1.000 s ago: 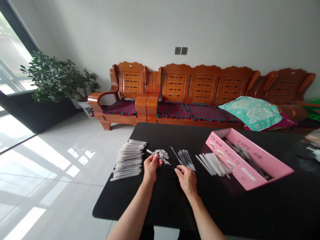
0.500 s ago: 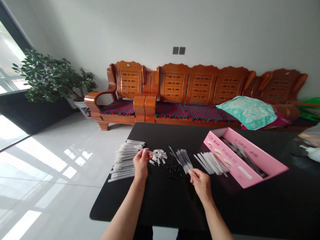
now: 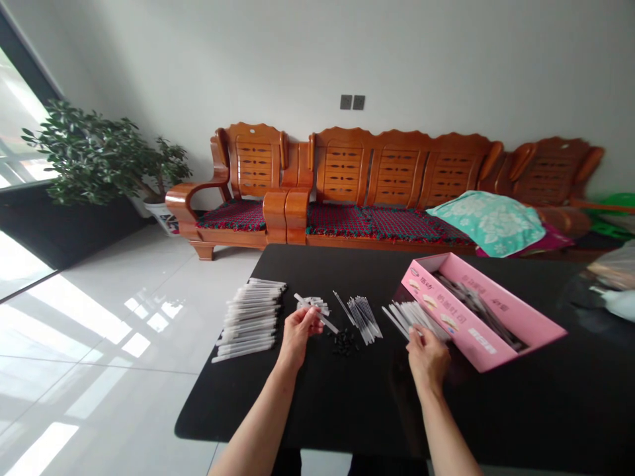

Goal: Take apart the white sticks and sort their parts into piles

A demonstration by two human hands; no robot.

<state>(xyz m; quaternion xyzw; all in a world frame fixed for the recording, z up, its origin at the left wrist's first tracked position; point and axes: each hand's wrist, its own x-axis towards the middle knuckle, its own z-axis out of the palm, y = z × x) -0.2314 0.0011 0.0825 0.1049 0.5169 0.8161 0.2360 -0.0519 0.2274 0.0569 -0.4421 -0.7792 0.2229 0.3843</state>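
My left hand (image 3: 300, 330) is closed around a slim white tube (image 3: 328, 322), which slants down to the right over a small heap of short white pieces (image 3: 317, 304). My right hand (image 3: 427, 354) pinches the near end of a white tube in a fanned pile of white tubes (image 3: 404, 316) beside the pink box. Between the hands lie a bundle of thin pen refills (image 3: 364, 318) and a scatter of small black plugs (image 3: 343, 342). Left of my left hand, a row of white pens with dark ends (image 3: 248, 324) is stacked.
The pink box (image 3: 446, 317) holds many dark, thin items, partly hidden by its wall. All this sits on a black table (image 3: 317, 403). A wooden sofa (image 3: 367, 172) stands behind, with a teal cloth (image 3: 491, 221). A plastic bag (image 3: 615, 271) lies at the table's right.
My right hand has left the refill bundle and moved right to the white tubes. The left hand has shifted right and slightly down, now with a tube showing in its fingers.
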